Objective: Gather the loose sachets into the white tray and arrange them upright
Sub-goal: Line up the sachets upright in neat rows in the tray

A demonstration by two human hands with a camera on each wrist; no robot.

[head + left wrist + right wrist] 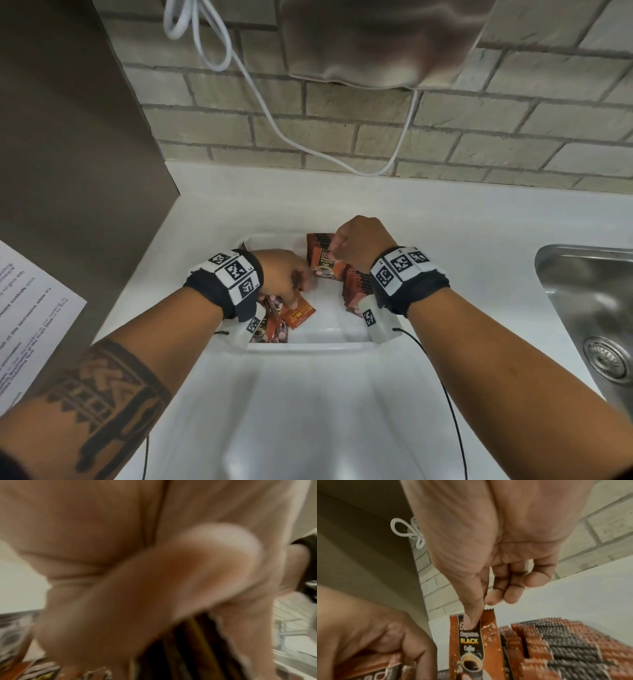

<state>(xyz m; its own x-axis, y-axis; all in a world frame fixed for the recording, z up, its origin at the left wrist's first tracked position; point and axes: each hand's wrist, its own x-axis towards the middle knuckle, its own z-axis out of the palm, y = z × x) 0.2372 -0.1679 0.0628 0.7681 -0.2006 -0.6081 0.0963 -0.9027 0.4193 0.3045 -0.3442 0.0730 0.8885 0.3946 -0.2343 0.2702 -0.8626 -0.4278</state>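
The white tray (301,346) sits on the white counter. My right hand (337,248) pinches the top edge of a brown "Black Coffee" sachet (325,268) and holds it upright in the tray. In the right wrist view the thumb (471,620) presses its front, next to a packed row of upright sachets (556,649). That row stands along the tray's right side (356,287). My left hand (301,277) is curled round a small bunch of sachets (385,669) beside it. Loose sachets (291,313) lie flat at the tray's near left. The left wrist view is blurred.
A steel sink (589,308) lies at the right. A brown panel (68,137) with a printed sheet (30,318) stands at the left. A white cable (274,120) hangs on the brick wall behind, below a beige cloth (376,41).
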